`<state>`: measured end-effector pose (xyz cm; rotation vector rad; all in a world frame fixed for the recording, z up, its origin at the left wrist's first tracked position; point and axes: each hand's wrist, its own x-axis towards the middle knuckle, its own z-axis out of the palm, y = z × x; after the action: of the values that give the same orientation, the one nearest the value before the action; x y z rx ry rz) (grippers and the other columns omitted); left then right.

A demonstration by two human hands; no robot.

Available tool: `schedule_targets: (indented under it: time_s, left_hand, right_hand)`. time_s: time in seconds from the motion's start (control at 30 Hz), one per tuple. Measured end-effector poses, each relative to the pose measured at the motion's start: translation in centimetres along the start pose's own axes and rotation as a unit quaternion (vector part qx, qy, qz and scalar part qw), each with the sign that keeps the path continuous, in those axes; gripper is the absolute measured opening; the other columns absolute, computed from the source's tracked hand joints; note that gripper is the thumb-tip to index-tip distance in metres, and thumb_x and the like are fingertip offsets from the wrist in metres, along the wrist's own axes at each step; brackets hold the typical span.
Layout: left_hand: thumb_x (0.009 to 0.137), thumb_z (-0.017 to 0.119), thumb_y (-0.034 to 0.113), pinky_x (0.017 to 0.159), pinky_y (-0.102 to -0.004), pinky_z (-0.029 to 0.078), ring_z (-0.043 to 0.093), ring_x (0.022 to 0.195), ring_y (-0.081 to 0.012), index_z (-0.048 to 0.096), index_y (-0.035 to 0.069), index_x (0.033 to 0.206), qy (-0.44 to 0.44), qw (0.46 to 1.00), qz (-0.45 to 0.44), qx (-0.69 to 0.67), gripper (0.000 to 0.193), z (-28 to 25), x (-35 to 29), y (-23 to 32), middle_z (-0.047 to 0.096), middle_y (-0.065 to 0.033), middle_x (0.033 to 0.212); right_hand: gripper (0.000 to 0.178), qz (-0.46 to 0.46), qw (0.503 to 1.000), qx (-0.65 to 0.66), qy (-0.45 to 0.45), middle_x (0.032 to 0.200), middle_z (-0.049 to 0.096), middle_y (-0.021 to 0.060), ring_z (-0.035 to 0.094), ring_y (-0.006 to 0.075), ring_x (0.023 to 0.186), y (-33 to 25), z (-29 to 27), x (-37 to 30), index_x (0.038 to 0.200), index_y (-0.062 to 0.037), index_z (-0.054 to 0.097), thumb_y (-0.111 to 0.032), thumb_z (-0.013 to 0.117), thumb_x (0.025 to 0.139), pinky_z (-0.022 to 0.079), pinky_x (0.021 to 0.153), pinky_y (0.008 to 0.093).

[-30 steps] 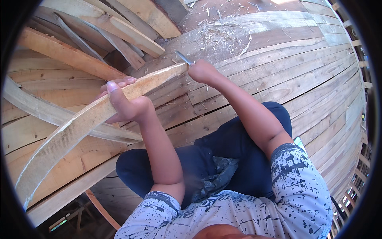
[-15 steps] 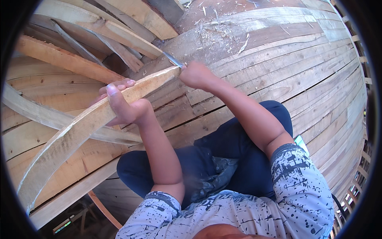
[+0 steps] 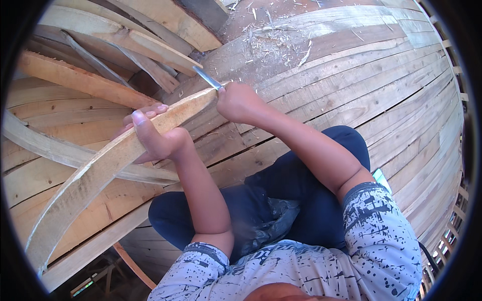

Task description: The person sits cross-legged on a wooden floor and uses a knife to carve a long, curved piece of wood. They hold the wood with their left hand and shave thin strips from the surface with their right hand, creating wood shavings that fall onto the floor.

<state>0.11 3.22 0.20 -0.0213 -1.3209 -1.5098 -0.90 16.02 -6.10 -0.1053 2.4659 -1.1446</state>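
A long wooden strip (image 3: 95, 178) slants across the left side, from the lower left rim up toward the middle. My left hand (image 3: 168, 140) is closed around it near its upper end, thumb on the near face and fingers over the far edge. In my right hand (image 3: 238, 103), a fist, is a knife (image 3: 207, 78); its handle is hidden in the fingers. The blade points up and left, lying across the strip's upper edge near the tip. My right hand covers part of that tip.
Several thick beams and boards (image 3: 90, 78) are stacked at the far left. A curved pale timber (image 3: 55, 148) passes beneath the strip. Wood shavings (image 3: 271, 45) are scattered on the plank floor (image 3: 321, 95) ahead. A gap with dark space below (image 3: 95, 271) shows at the lower left.
My right hand has drawn the knife a little left and nearer to me at the strip's tip, and more of the blade shows. My left hand keeps its grip.
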Motion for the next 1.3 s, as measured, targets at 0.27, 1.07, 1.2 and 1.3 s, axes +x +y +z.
schedule_targets:
  time_s: [0.27,1.07,1.2,1.3]
  left_hand:
    - [0.083,0.066,0.013,0.050,-0.0326,0.048,0.052,0.050,-0.0199,0.048,-0.001,0.074,0.053,0.997,-0.018,0.059,0.024,1.0,-0.6,1.0,0.050,-0.0086,0.058]
    - [0.082,0.063,0.005,0.047,-0.0305,0.051,0.054,0.047,-0.0168,0.042,0.002,0.086,-0.001,1.000,0.005,0.004,0.021,1.2,-1.1,0.6,0.050,-0.0079,0.057]
    - [0.081,0.063,0.005,0.048,-0.0317,0.052,0.054,0.046,-0.0172,0.041,0.002,0.090,-0.018,1.000,0.005,-0.013,0.024,0.7,-0.9,0.5,0.049,-0.0072,0.057]
    - [0.081,0.063,0.006,0.047,-0.0319,0.052,0.054,0.045,-0.0170,0.041,0.002,0.090,-0.015,0.999,-0.011,-0.027,0.024,0.9,-0.8,0.5,0.049,-0.0072,0.057]
  right_hand:
    - [0.040,0.038,0.998,0.034,-0.048,0.101,0.069,0.0272,0.068,0.0420,0.098,1.1,-0.6,1.7,0.109,0.0046,0.070,-0.020,0.048,0.088,0.052,0.092,0.0481]
    - [0.044,0.023,0.997,0.069,-0.036,0.103,0.067,0.0320,0.065,0.0462,0.101,1.2,-1.2,0.6,0.104,0.0108,0.067,-0.027,0.046,0.098,0.051,0.092,0.0491]
    - [0.043,0.054,0.984,0.152,-0.069,0.101,0.068,0.0310,0.066,0.0462,0.100,0.2,-1.9,0.1,0.103,0.0110,0.067,-0.027,0.048,0.097,0.051,0.091,0.0485]
    - [0.043,0.042,0.995,0.070,-0.054,0.099,0.068,0.0323,0.066,0.0458,0.100,1.5,-1.1,1.3,0.104,0.0114,0.067,-0.027,0.049,0.096,0.052,0.090,0.0482]
